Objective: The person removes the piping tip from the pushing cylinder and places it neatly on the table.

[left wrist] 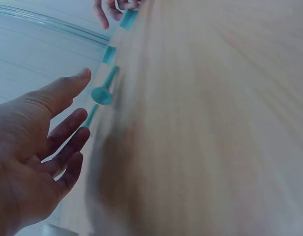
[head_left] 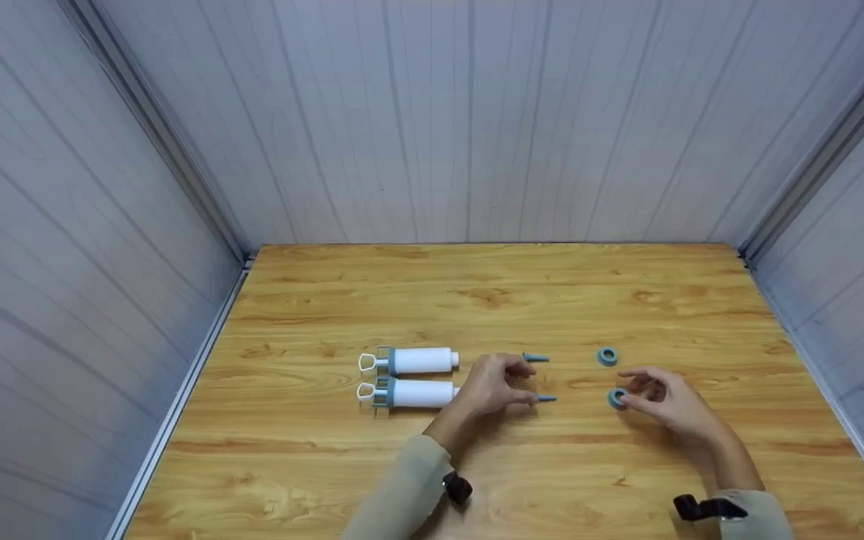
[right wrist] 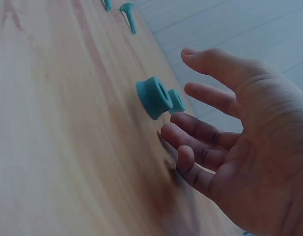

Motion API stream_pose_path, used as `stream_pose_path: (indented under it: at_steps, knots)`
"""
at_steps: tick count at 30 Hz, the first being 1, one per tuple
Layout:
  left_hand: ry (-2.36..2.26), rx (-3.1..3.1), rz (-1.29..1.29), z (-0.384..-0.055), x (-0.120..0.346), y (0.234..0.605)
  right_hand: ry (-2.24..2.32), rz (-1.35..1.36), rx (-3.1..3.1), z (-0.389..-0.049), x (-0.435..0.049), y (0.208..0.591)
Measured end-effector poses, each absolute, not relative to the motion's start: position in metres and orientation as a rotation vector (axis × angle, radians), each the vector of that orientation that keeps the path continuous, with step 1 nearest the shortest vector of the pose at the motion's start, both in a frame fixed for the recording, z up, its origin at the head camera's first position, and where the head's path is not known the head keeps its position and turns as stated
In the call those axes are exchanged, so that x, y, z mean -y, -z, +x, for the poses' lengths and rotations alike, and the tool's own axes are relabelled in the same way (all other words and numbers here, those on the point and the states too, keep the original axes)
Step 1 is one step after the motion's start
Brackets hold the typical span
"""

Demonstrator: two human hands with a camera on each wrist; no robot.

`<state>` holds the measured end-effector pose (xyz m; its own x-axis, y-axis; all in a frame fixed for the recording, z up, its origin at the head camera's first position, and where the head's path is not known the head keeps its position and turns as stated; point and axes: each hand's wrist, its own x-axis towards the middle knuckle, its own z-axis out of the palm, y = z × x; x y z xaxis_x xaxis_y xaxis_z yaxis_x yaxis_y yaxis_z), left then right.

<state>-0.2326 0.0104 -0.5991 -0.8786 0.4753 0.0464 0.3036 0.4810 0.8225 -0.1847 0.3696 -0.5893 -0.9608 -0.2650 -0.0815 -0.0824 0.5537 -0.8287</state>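
My left hand [head_left: 496, 386] is beside two small teal funnel-ended nozzles. The nearer nozzle [left wrist: 102, 96] lies just past the spread thumb and fingers, not gripped. The farther nozzle [head_left: 537, 358] is partly hidden behind the fingers in the left wrist view. On the right, my right hand [head_left: 664, 401] hovers by the nearer teal ring [right wrist: 150, 98]. Its thumb and fingers are apart, and a gap to the ring shows in the right wrist view. Beyond it sits the second teal ring [head_left: 603, 361].
Two white syringe-like cylinders lie side by side left of my left hand, the far one [head_left: 424, 361] and the near one [head_left: 421, 394], with teal collars and white loop handles. Pale panel walls [head_left: 432, 120] enclose the wooden table [head_left: 477, 292] at the back and sides.
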Motion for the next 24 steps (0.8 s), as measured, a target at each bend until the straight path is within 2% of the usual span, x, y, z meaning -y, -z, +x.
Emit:
stream_pose_path:
  at_steps: [12,24]
  knots:
    - [-1.337,-2.523,0.672,-0.232,-0.008,0.577,1.423,-0.438,-2.712,-0.191,-0.365,0.569]
    - [-1.245,-2.532,0.812,-0.233,0.033,0.558,1.544,-0.484,-2.772,-0.191,-0.369,0.566]
